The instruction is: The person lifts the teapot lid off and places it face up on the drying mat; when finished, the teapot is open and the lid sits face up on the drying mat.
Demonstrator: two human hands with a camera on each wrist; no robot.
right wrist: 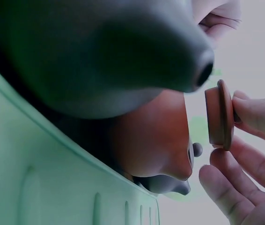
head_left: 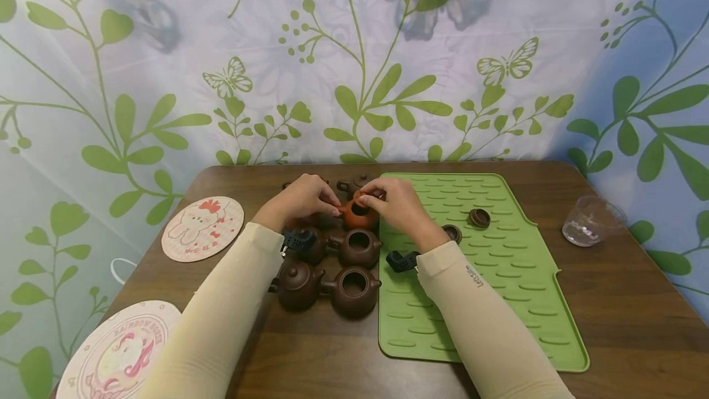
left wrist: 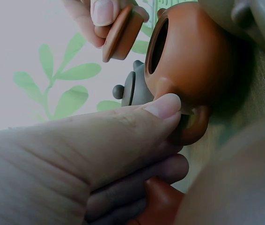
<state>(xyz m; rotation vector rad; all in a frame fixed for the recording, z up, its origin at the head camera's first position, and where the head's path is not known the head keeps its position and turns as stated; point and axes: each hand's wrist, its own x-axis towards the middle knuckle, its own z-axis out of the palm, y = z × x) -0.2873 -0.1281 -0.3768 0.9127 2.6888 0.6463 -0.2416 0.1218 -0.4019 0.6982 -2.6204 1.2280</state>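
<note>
My left hand (head_left: 301, 199) pinches the handle of a small orange-red clay teapot (head_left: 360, 220), thumb on top in the left wrist view. The mouth of that teapot is uncovered. Its orange-red lid (right wrist: 220, 116) is held by the knob between the thumb and fingers of my right hand (head_left: 396, 202), apart from the rim and just above it. Two dark brown teapots without lids, one (head_left: 359, 251) nearer and one (head_left: 354, 294) nearest the front, stand in the same column. A lidded dark teapot (left wrist: 131, 89) sits behind the orange-red one.
A lidded brown teapot (head_left: 297, 288) stands front left among others partly hidden by my left arm. Two dark lids (head_left: 479, 218) lie on the green mat (head_left: 520, 276) at right. A clear plastic cup (head_left: 589, 223) stands far right; round placemats (head_left: 202, 226) lie left.
</note>
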